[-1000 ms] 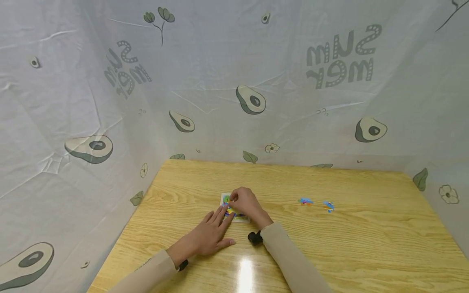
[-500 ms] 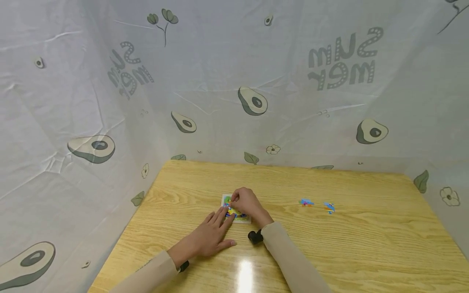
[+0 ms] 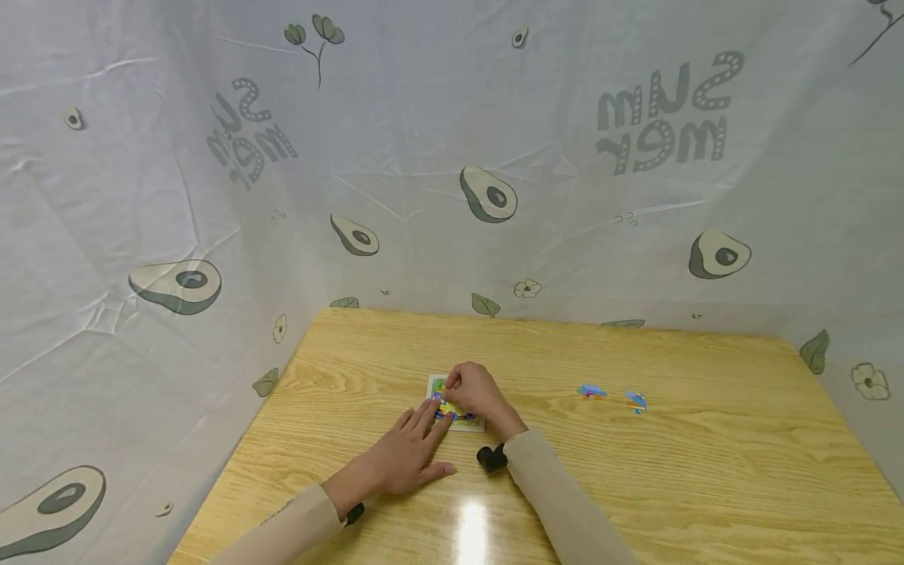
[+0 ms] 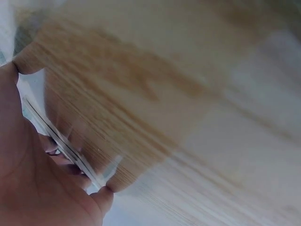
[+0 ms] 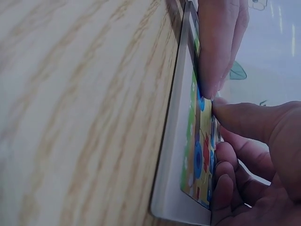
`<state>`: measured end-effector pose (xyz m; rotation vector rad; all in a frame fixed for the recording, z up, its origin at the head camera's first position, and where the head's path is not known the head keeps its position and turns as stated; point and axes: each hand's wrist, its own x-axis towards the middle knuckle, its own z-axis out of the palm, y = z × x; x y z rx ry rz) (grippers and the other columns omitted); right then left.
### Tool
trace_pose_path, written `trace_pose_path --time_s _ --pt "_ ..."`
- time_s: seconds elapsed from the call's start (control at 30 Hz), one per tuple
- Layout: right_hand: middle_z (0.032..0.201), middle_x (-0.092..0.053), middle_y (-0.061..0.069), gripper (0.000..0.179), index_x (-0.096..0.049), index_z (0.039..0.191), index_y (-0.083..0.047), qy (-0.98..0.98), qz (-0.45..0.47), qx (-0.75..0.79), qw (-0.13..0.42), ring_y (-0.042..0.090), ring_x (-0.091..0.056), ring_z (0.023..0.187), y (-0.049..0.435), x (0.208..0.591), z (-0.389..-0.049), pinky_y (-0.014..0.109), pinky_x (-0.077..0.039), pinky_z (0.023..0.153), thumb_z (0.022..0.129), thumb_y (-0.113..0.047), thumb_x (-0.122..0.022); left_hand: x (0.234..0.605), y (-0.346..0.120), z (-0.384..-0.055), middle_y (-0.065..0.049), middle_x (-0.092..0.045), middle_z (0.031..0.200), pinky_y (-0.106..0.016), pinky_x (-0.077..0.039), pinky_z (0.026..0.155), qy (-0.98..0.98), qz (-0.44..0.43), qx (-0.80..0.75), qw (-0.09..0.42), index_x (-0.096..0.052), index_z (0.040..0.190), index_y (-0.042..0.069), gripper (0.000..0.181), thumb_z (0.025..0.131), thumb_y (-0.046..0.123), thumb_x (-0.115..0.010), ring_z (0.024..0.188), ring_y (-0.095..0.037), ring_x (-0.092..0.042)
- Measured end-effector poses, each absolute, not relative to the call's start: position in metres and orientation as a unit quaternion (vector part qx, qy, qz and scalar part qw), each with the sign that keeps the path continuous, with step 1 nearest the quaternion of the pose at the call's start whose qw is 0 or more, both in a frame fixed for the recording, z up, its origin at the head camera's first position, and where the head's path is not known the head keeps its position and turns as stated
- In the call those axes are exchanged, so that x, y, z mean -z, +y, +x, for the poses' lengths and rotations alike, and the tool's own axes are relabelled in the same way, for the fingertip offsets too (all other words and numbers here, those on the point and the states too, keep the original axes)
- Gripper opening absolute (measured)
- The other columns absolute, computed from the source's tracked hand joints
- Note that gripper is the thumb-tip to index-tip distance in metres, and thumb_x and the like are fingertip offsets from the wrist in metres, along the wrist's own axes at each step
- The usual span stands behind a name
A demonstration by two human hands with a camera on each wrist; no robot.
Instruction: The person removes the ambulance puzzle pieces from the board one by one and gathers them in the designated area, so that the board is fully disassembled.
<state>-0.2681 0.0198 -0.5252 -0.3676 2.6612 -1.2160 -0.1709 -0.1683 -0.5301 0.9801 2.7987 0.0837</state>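
A small jigsaw puzzle with a white border [image 3: 432, 384] lies on the table, its picture green, yellow and blue. My left hand [image 3: 402, 459] rests flat across its lower left part, fingers stretched out and fingertips on the pieces. Over the upper part, my right hand [image 3: 476, 392] pinches a puzzle piece between thumb and fingers; most of that piece is hidden. The right wrist view shows the puzzle's pale frame [image 5: 171, 188] edge-on, with my right thumb [image 5: 249, 117] at the picture surface. Beneath the left palm [image 4: 42, 188], the puzzle's thin edge shows in the left wrist view.
Two loose puzzle pieces lie to the right on the wooden table [image 3: 706, 471]: a blue and pink one [image 3: 592, 391] and a blue and orange one [image 3: 636, 402]. A printed curtain [image 3: 424, 157] hangs behind the table and along its left side.
Both hands keep nearly the same pose over the puzzle, and the loose pieces stay where they lay. Only the head view has shifted slightly.
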Motion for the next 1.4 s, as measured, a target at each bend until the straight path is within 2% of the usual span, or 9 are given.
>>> trace_pose_path --time_s 0.27,0.57,0.9,1.23,1.4 --pt "0.082 -0.065 0.003 0.009 -0.073 0.088 -0.007 0.896 -0.135 0.417 0.079 0.014 -0.056 0.074 0.019 0.526 -0.268 0.025 -0.047 0.067 0.089 -0.008 -0.082 0.529 -0.169 -0.172 -0.023 -0.009 0.177 -0.057 -0.027 0.130 0.941 0.328 -0.024 0.084 -0.020 0.170 0.012 0.084 0.107 0.068 -0.033 0.165 -0.038 -0.015" --pt "0.078 -0.067 0.004 0.010 -0.073 0.085 -0.008 0.887 -0.128 0.438 0.072 0.013 -0.056 0.069 0.019 0.528 -0.267 0.024 -0.046 0.063 0.088 -0.007 -0.083 0.530 -0.170 -0.171 -0.023 -0.009 0.177 -0.058 -0.027 0.130 0.941 0.325 -0.030 0.089 -0.020 0.170 0.013 0.084 0.107 0.068 -0.034 0.165 -0.038 -0.014" --pt "0.083 -0.071 0.007 0.005 -0.075 0.093 -0.005 0.859 -0.123 0.492 0.074 0.012 -0.060 0.059 0.027 0.528 -0.265 0.026 -0.052 0.056 0.096 -0.009 -0.075 0.531 -0.170 -0.172 -0.022 -0.009 0.177 -0.058 -0.026 0.131 0.941 0.324 -0.034 0.094 -0.019 0.170 0.014 0.084 0.107 0.068 -0.034 0.166 -0.037 -0.013" --pt "0.086 -0.074 0.005 0.005 -0.076 0.091 -0.009 0.845 -0.122 0.516 0.068 0.015 -0.066 0.070 0.037 0.528 -0.261 0.029 -0.056 0.063 0.095 -0.012 -0.078 0.533 -0.169 -0.172 -0.021 -0.007 0.178 -0.057 -0.026 0.131 0.941 0.323 -0.033 0.100 -0.018 0.170 0.015 0.084 0.107 0.069 -0.032 0.166 -0.036 -0.012" --pt "0.088 -0.075 0.004 0.006 -0.073 0.094 -0.010 0.853 -0.100 0.510 0.045 0.013 -0.068 0.079 0.044 0.523 -0.261 0.033 -0.058 0.074 0.093 -0.012 -0.079 0.532 -0.168 -0.172 -0.021 -0.008 0.177 -0.057 -0.027 0.131 0.941 0.324 -0.029 0.096 -0.019 0.170 0.014 0.084 0.107 0.069 -0.032 0.166 -0.036 -0.013"
